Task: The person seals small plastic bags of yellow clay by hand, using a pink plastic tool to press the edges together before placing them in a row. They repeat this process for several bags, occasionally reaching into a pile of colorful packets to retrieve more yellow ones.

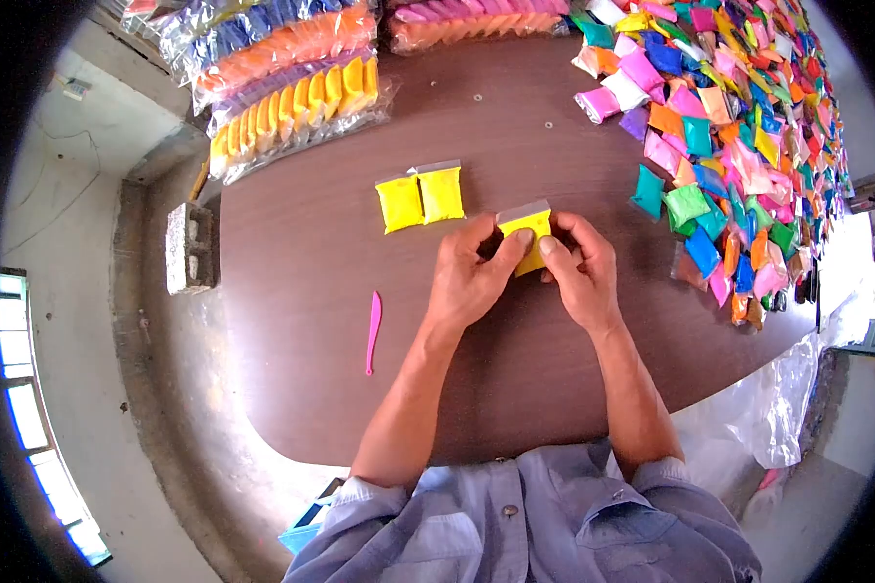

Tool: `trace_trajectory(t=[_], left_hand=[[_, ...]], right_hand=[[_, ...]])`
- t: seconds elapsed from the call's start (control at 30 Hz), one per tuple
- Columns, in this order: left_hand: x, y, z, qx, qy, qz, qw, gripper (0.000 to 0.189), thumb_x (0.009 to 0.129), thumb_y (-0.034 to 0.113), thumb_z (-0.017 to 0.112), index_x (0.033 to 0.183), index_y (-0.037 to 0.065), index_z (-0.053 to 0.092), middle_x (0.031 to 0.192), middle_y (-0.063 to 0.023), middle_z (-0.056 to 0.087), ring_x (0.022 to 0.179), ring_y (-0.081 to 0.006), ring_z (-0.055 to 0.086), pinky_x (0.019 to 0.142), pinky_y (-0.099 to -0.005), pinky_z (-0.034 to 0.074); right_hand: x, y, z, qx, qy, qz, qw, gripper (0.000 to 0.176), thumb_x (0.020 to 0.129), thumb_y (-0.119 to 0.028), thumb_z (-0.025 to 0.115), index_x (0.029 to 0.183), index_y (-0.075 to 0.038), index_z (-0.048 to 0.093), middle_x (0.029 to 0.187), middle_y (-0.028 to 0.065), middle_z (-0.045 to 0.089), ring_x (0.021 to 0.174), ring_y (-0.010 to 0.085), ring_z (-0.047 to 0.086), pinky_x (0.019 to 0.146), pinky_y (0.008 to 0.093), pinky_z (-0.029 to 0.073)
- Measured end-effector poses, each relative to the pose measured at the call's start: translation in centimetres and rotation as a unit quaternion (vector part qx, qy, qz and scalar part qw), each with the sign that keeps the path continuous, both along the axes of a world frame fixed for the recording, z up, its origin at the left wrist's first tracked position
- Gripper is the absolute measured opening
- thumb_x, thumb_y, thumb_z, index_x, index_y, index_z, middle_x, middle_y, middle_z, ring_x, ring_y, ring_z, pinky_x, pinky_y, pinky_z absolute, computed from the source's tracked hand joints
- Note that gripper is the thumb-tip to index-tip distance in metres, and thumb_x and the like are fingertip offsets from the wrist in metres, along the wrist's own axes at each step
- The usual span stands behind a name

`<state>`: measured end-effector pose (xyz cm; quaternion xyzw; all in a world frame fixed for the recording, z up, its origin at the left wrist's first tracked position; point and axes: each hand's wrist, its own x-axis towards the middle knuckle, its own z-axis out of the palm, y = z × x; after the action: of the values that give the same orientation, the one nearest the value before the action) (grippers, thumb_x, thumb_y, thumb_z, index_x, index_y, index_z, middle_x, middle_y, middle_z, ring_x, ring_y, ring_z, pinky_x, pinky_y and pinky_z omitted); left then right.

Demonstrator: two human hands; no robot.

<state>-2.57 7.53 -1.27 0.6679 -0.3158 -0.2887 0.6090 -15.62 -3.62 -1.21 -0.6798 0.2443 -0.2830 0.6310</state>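
Desk (360, 321) of dark brown wood carries a heap of coloured packets (729, 146) along its right side and bundled packs (292, 87) at the far left. Left hand (467, 282) and right hand (581, 277) meet mid-desk, just right of two yellow packets (420, 197). Each grip is closed, thumb and fingers, on one small yellow packet (527, 233). Pinched too hard, its seal might split. A pink tool (372, 330) lies well apart.

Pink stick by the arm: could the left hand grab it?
Probably yes. The pink stick lies on the bare table beside the left hand, with nothing between them, though that hand pinches the yellow packet with the right hand.
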Motion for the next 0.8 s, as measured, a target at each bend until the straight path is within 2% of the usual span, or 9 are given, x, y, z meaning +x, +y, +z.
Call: trace_trajectory(t=[0.17, 0.33, 0.43, 0.57, 0.63, 0.73, 0.8], left_hand=[[-0.4, 0.0, -0.8, -0.022, -0.049, -0.010, 0.999, 0.015, 0.099, 0.015, 0.071, 0.102, 0.001, 0.073, 0.080, 0.0054, 0.066, 0.072, -0.0032, 0.055, 0.061, -0.0231, 0.044], [-0.5, -0.1, 0.6, -0.009, 0.041, -0.022, 0.999, 0.015, 0.099, 0.013, 0.072, 0.107, 0.001, 0.074, 0.084, 0.0046, 0.067, 0.075, -0.0043, 0.057, 0.065, -0.0232, 0.047], [-0.5, -0.1, -0.4, -0.045, 0.011, -0.004, 0.999, 0.018, 0.098, 0.014, 0.073, 0.108, -0.001, 0.074, 0.081, 0.0015, 0.069, 0.074, -0.0056, 0.058, 0.067, -0.0246, 0.049], [-0.3, 0.0, -0.8, -0.045, 0.003, -0.019, 0.999, 0.016, 0.099, 0.014, 0.072, 0.108, 0.001, 0.075, 0.086, 0.0040, 0.068, 0.076, -0.0041, 0.058, 0.067, -0.0223, 0.048], [-0.4, 0.0, -0.3, -0.036, 0.005, -0.028, 0.999, 0.018, 0.098, 0.015, 0.073, 0.105, -0.001, 0.074, 0.079, 0.0028, 0.068, 0.074, -0.0049, 0.057, 0.065, -0.0241, 0.048], [-0.4, 0.1, 0.8, 0.017, 0.021, -0.038, 0.999, 0.017, 0.098, 0.014, 0.072, 0.102, -0.002, 0.073, 0.078, 0.0028, 0.068, 0.074, -0.0045, 0.057, 0.065, -0.0237, 0.047], [-0.5, 0.0, 0.6, 0.001, 0.027, -0.022, 0.999, 0.016, 0.098, 0.013, 0.071, 0.102, -0.002, 0.073, 0.078, 0.0029, 0.068, 0.074, -0.0042, 0.057, 0.065, -0.0238, 0.047]], right_hand=[[-0.1, -0.2, -0.5, 0.005, 0.020, -0.006, 1.000, 0.020, 0.103, -0.015, 0.063, 0.118, -0.001, 0.065, 0.090, -0.0023, 0.064, 0.073, 0.0019, 0.054, 0.061, 0.0193, 0.045], [-0.3, -0.2, -0.7, -0.010, -0.004, -0.013, 1.000, 0.019, 0.103, -0.014, 0.064, 0.114, 0.001, 0.065, 0.087, -0.0037, 0.062, 0.076, 0.0009, 0.053, 0.065, 0.0203, 0.045], [-0.5, -0.2, -0.5, 0.019, 0.003, 0.008, 1.000, 0.018, 0.102, -0.014, 0.064, 0.113, 0.000, 0.066, 0.087, -0.0046, 0.061, 0.076, 0.0010, 0.052, 0.064, 0.0207, 0.044], [-0.3, -0.2, -0.7, 0.000, -0.019, -0.001, 1.000, 0.016, 0.102, -0.014, 0.065, 0.111, -0.001, 0.067, 0.087, -0.0056, 0.060, 0.075, 0.0006, 0.051, 0.063, 0.0207, 0.043], [-0.6, -0.4, -1.1, -0.019, 0.005, -0.003, 1.000, 0.015, 0.102, -0.014, 0.065, 0.110, -0.002, 0.068, 0.087, -0.0061, 0.060, 0.075, 0.0004, 0.050, 0.062, 0.0208, 0.043], [-0.5, 0.0, -0.6, -0.010, -0.008, -0.032, 0.999, 0.015, 0.102, -0.015, 0.064, 0.108, -0.002, 0.069, 0.084, -0.0056, 0.059, 0.074, 0.0005, 0.050, 0.062, 0.0209, 0.043], [-0.4, 0.1, -0.7, -0.002, -0.020, -0.029, 0.999, 0.014, 0.102, -0.014, 0.064, 0.108, -0.002, 0.069, 0.085, -0.0053, 0.059, 0.075, 0.0007, 0.050, 0.063, 0.0212, 0.043]])
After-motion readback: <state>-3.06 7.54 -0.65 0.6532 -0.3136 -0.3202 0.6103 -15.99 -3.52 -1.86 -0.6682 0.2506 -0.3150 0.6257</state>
